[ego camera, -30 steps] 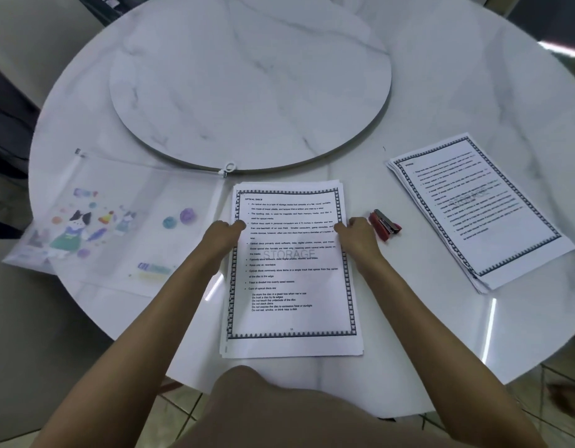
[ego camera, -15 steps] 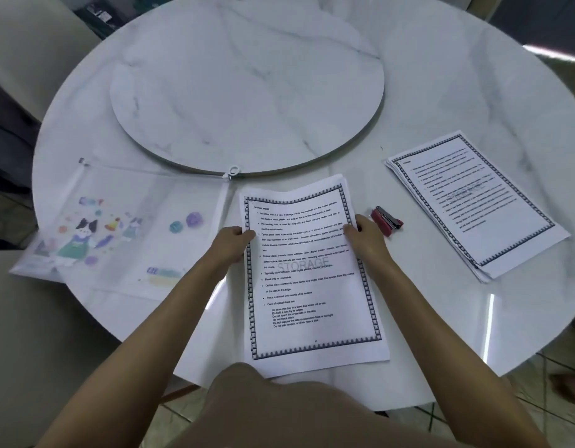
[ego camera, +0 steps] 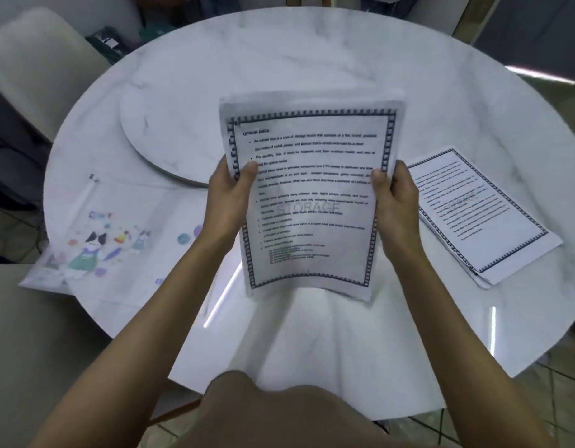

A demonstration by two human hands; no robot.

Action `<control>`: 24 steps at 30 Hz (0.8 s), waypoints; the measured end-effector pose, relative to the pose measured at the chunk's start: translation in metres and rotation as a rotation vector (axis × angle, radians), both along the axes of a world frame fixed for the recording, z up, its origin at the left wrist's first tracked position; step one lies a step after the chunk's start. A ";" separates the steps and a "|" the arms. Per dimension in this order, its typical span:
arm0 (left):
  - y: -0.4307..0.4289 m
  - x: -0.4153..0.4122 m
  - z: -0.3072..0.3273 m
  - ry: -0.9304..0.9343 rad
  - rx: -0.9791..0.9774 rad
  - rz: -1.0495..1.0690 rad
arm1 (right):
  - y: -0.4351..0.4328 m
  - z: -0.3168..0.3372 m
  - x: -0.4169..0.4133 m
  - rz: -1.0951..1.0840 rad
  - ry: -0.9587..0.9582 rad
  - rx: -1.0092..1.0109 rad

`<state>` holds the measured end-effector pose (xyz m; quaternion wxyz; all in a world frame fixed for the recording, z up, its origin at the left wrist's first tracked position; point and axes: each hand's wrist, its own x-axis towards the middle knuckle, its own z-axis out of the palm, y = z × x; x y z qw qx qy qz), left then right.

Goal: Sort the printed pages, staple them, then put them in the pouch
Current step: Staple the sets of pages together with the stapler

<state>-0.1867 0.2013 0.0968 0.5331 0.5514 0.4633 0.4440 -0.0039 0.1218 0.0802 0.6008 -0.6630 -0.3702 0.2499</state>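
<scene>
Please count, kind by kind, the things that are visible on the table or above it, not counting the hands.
Stacks of printed pages: 2 (held stack, lying stack)
Pouch: 1
Round turntable: 1
Total: 4

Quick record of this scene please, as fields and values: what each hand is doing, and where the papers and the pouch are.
left hand: grips the left edge of the held pages
right hand: grips their right edge
held pages: above the table, printed side facing the camera, slightly bowed
second stack: flat on the table, to the right
pouch: flat on the table, to the left, clear of both hands
</scene>
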 end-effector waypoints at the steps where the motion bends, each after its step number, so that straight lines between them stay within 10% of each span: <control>1: -0.002 0.000 0.009 -0.042 0.040 0.000 | -0.001 0.008 -0.001 -0.005 -0.002 0.064; 24: -0.004 -0.002 0.034 -0.142 0.331 0.084 | -0.008 0.050 -0.011 -0.091 0.034 0.345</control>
